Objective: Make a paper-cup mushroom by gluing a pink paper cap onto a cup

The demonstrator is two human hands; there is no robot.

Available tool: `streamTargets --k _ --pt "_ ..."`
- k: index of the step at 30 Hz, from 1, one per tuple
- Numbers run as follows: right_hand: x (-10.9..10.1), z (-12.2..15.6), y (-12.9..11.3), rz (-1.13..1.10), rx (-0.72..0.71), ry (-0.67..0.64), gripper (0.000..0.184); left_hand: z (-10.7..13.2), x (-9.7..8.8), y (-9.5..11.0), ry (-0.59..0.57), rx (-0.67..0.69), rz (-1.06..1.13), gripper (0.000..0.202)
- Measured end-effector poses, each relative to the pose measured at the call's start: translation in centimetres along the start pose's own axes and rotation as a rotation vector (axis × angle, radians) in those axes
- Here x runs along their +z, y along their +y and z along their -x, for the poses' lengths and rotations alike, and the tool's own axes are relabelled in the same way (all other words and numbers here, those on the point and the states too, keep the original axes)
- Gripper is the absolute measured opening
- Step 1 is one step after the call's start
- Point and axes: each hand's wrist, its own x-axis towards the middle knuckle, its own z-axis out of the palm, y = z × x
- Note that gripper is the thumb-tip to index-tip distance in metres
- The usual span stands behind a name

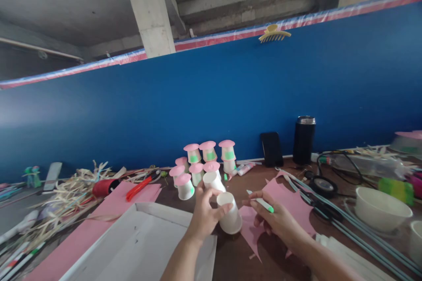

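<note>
A white paper cup point(230, 217) stands wide rim down on the table, with the thumb and fingers of my left hand point(207, 210) around its upper part. Just behind it, close to my left fingertips, is a second white cup point(213, 180). My right hand point(270, 210) holds a white marker with a green end point(263, 203) above cut pink paper point(290, 202). Past the cups stand several small cups with pink paper discs point(184, 186) on top and green patches on their sides, some of them stacked.
A white box lid point(138, 246) lies at front left over pink sheets point(89, 237), near red-handled scissors point(140, 189) and a red spool point(104, 188). At right are a phone point(272, 149), a black flask point(303, 140), light-blue strips point(359, 232) and a white bowl point(380, 210).
</note>
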Motion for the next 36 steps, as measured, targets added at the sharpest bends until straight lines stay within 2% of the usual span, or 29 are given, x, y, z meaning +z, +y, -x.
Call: streamTargets --k 4,7,10,14,18,24,28,32,36 --pt "-0.1 0.0 0.0 0.007 0.009 0.022 0.040 -0.9 -0.9 -2.4 0.118 -0.043 -0.088 0.036" --pt "-0.2 0.1 -0.2 0.014 0.003 0.036 0.037 -1.0 -1.0 -3.1 0.163 -0.030 -0.131 0.033" --pt "-0.7 0.3 -0.4 0.034 -0.028 0.066 0.035 -0.9 -1.0 -2.8 0.217 0.006 -0.159 0.032" --pt "-1.5 0.5 -0.9 0.080 -0.091 0.132 0.033 -0.5 -0.9 -1.1 0.279 0.076 -0.165 0.033" --pt "-1.6 1.1 -2.1 0.120 -0.170 0.117 0.034 0.4 0.0 0.7 0.251 0.200 -0.152 0.032" --pt "0.1 2.5 -3.0 0.262 -0.319 -0.014 0.050 1.9 2.1 1.7 0.224 0.285 -0.160 0.036" --pt "1.3 2.7 -2.3 0.348 -0.361 -0.006 0.046 2.6 3.3 2.2 0.247 0.260 -0.110 0.037" --pt "1.6 2.4 -1.9 0.373 -0.387 0.016 0.046 2.9 4.1 2.6 0.247 0.223 0.010 0.041" --pt "0.9 2.0 -2.0 0.384 -0.422 0.077 0.047 2.8 4.2 2.7 0.094 0.176 0.116 0.049"
